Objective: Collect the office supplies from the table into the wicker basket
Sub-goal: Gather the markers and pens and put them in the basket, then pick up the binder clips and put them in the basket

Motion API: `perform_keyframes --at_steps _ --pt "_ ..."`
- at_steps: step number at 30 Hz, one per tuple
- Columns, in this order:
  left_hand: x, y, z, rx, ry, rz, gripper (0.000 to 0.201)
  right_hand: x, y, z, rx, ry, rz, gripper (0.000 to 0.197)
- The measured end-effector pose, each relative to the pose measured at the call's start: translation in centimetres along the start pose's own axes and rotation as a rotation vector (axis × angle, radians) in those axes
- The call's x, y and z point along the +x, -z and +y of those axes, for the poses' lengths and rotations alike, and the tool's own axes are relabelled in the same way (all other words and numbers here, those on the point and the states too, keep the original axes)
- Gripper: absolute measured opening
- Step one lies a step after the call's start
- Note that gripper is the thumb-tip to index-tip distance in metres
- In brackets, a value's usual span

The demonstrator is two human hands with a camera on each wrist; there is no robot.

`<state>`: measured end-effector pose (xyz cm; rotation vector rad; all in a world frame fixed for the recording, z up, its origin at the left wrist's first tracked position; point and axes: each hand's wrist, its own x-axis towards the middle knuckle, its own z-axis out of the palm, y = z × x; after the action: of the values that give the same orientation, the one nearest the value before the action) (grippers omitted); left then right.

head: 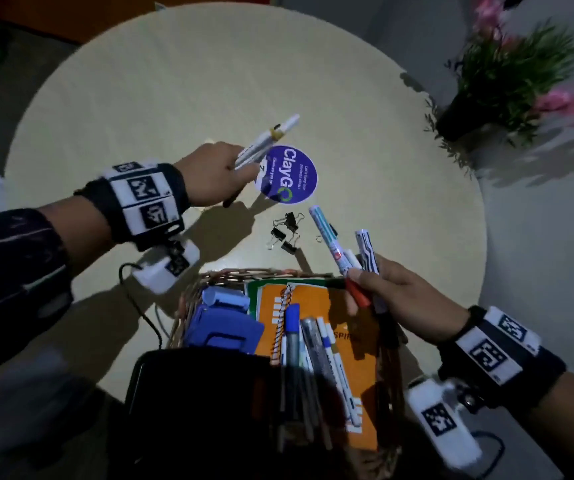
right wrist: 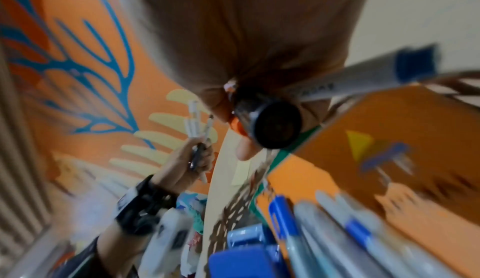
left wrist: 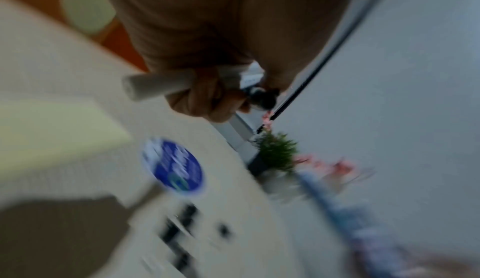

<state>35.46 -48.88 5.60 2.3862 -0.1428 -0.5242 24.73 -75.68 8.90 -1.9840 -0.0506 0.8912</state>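
**Both fists full of pens above the basket**

My left hand is up over the round table, fingers curled tight around a bundle of white pens that fans out past my knuckles toward the purple ClayGo sticker. My right hand grips its own bunch of markers, tips pointing up and away, with an orange-red one poking out under my fingers, right at the far right corner of the wicker basket.

The basket sits at the near edge of the table, just below me. Inside it: an orange spiral notebook, a blue hole punch on the left, and loose markers lying across the notebook cover.

Out on the table, between my hands, a small cluster of black binder clips lies just beside the sticker. A potted plant stands off the far right edge.
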Motion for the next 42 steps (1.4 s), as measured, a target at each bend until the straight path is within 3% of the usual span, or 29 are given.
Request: perform_keyframes --at_steps 2,3,6,9,11,14,16,18,20,22,25,28,30,31,33,35,38,42 --pt "-4.5 -1.5 1.6 -0.366 0.062 -0.095 0.041 -1.8 -1.5 2.0 0.124 -0.063 0.031 0.036" --pt "-6.7 -2.5 2.2 -0.437 0.102 -0.154 0.040 -2.6 -2.1 2.7 0.163 -0.088 0.045 0.037" --pt "-12.3 -5.9 3.3 -0.359 0.132 -0.276 0.037 -4.8 -3.8 5.2 0.240 -0.176 0.102 0.032" --pt "-15.7 -9.4 3.6 -0.418 0.196 -0.373 0.029 -6.7 -5.3 7.1 0.406 -0.211 0.114 0.011" --pt "-17.1 -11.6 4.0 -0.438 0.231 -0.439 0.025 -7.5 -6.1 7.7 0.471 -0.215 0.112 0.025" --pt "-18.5 -13.6 5.0 -0.449 0.290 -0.510 0.046 -8.2 -7.4 7.8 0.368 -0.232 0.137 0.016" --pt "-18.7 -14.5 6.2 -0.510 0.331 -0.530 0.051 -8.3 -7.8 7.5 0.241 -0.250 0.124 0.023" --pt "-18.6 -14.4 7.6 -0.512 0.330 -0.527 0.033 -8.4 -7.9 7.3 0.304 -0.246 0.130 0.028" --pt "-18.7 -14.0 8.3 -0.563 0.338 -0.509 0.023 -8.4 -7.7 7.4 0.497 -0.259 0.154 0.024" --pt "-19.0 -13.4 8.6 -0.566 0.319 -0.520 0.017 -8.7 -7.5 7.5 0.529 -0.252 0.148 0.025" --pt "-18.5 -11.2 8.6 -0.317 0.154 -0.453 0.028 -9.0 -5.9 6.4 0.349 -0.170 0.137 0.018" --pt "-14.7 -7.1 7.9 0.047 -0.171 -0.074 0.027 -7.6 -2.1 4.4 -0.072 0.014 0.165 0.019" --pt "-10.4 -4.4 7.0 0.342 -0.282 0.123 0.030 -5.0 1.3 2.9 -0.362 0.172 0.243 0.028" --pt "-8.1 -3.3 6.3 0.520 -0.301 0.160 0.033 -3.2 2.9 2.3 -0.525 0.244 0.261 0.034" --pt "-4.0 -1.7 5.0 0.866 -0.278 0.067 0.038 1.1 5.3 1.7 -0.857 0.351 0.203 0.043" --pt "-1.3 -1.3 4.1 1.042 -0.265 -0.129 0.039 5.6 6.3 2.1 -1.050 0.345 0.112 0.045" --pt "0.9 -3.1 3.0 1.013 -0.317 -0.311 0.039 10.6 5.8 3.5 -1.107 0.289 0.079 0.042" --pt "2.5 -6.8 2.0 0.952 -0.434 -0.415 0.040 13.9 4.7 5.1 -1.164 0.273 0.007 0.034"
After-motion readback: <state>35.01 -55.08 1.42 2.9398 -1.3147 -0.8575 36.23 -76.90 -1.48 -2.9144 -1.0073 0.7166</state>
